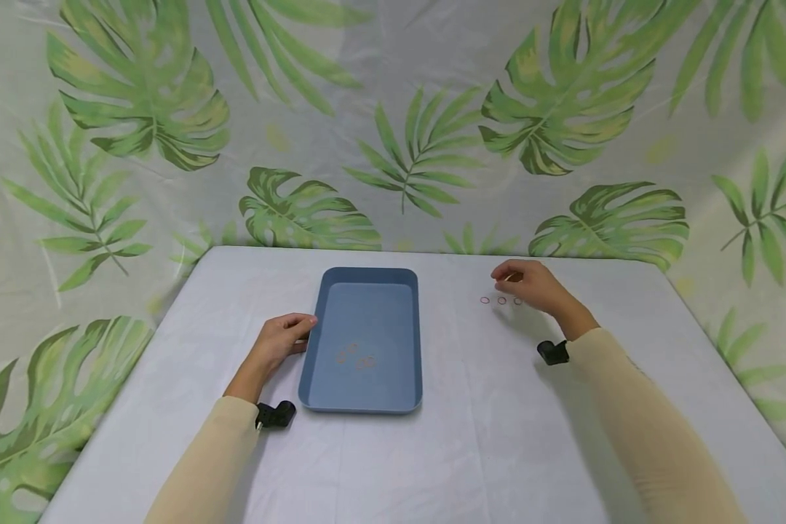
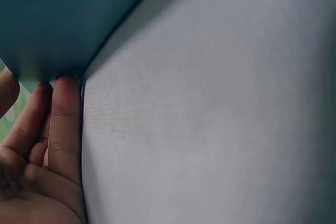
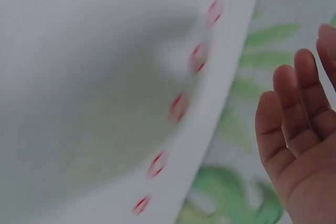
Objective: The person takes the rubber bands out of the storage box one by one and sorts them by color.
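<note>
My left hand (image 1: pixel 282 338) is at the left side of a blue rectangular tray (image 1: pixel 370 398), its thumb over the rim and its fingers against the outer wall. In the left wrist view two fingers (image 2: pixel 65 119) reach up under that wall. Several thin rings (image 1: pixel 367 362) lie loose inside the tray. Over the far right of the table my right hand (image 1: pixel 527 282) hovers above a row of small red rings (image 1: pixel 485 300), fingers loosely bent, with no thing visible in it. The right wrist view shows several red rings (image 3: pixel 178 107) lined up, with the hand's fingers (image 3: pixel 289 95) apart from them.
A white cloth (image 1: pixel 465 466) covers the table. Behind it hangs a leaf-patterned curtain (image 1: pixel 426 218), close to the table's far edge. Small black cameras (image 1: pixel 553 353) are worn on both wrists.
</note>
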`<state>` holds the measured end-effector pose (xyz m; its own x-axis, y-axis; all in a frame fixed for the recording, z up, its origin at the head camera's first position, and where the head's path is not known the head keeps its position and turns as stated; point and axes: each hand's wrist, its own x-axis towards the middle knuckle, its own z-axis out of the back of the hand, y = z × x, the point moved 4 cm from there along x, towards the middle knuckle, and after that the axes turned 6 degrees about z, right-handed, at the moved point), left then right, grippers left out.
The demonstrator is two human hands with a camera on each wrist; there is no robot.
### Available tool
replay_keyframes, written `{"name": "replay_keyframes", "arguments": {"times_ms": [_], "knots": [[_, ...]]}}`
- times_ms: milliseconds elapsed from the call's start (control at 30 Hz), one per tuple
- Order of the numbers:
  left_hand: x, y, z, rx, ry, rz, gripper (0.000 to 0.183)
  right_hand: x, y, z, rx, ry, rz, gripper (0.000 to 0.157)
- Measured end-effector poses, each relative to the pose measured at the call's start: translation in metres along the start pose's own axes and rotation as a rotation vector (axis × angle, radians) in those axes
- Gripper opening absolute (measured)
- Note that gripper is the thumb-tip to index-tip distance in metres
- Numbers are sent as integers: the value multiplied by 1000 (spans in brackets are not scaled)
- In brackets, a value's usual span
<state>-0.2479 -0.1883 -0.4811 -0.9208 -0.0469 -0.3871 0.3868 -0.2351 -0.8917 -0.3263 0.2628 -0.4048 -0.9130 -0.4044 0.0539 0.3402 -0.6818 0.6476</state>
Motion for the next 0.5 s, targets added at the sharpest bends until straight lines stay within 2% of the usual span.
{"name": "replay_keyframes", "arguments": {"times_ms": [133,400,500], "knots": [[0,0,0,11,3,-1,46,6,28,-15,20,30,93,20],[1,0,0,16,2,11,45,18,83,-58,-92,101,353,18],[1,1,0,8,3,13,45,21,106,-72,-97,142,408,17]]}}
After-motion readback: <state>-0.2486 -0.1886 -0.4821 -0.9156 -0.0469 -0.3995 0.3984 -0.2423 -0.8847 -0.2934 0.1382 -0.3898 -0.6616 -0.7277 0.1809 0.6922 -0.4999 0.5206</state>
